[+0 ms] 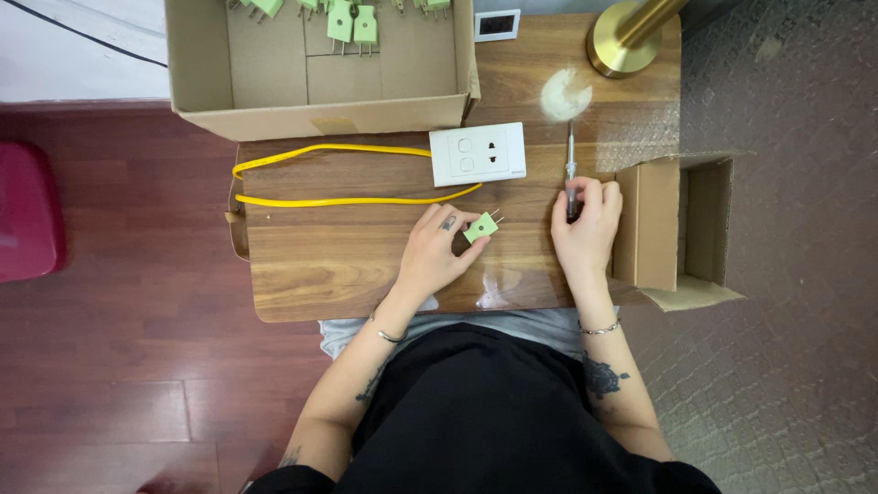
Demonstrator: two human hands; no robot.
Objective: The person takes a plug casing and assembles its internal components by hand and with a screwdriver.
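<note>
— While the wooden counter (302, 274) is looked down on from above, which step is judged to be in hand?

— A pick-up and line-up step, it would seem. A small green plug (480, 227) is pinched between thumb and fingers of the left hand (432, 252), near the middle of the counter, its two metal prongs pointed up and to the right. The right hand (583, 224) is closed around the dark handle of a screwdriver (570, 174), whose thin shaft is aimed toward the far edge. The two hands are kept apart; tool and plug are not yet touching.

— What is called for by the next move, as far as can be judged?

— The tip would probably have to be turned round and brought to the plug, so a steady hold by the left hand is needed. Whether a screw is on the plug cannot be told.

— And farther off?

— Just beyond the hands a white wall socket plate (477, 154) is laid flat, with a yellow cable (347, 174) looped to its left. An open small cardboard box (681, 229) is set at the right edge. At the far left, more green plugs (352, 23) are held in a large cardboard box (320, 82), and a brass lamp base (622, 41) is seen at the far right.
</note>
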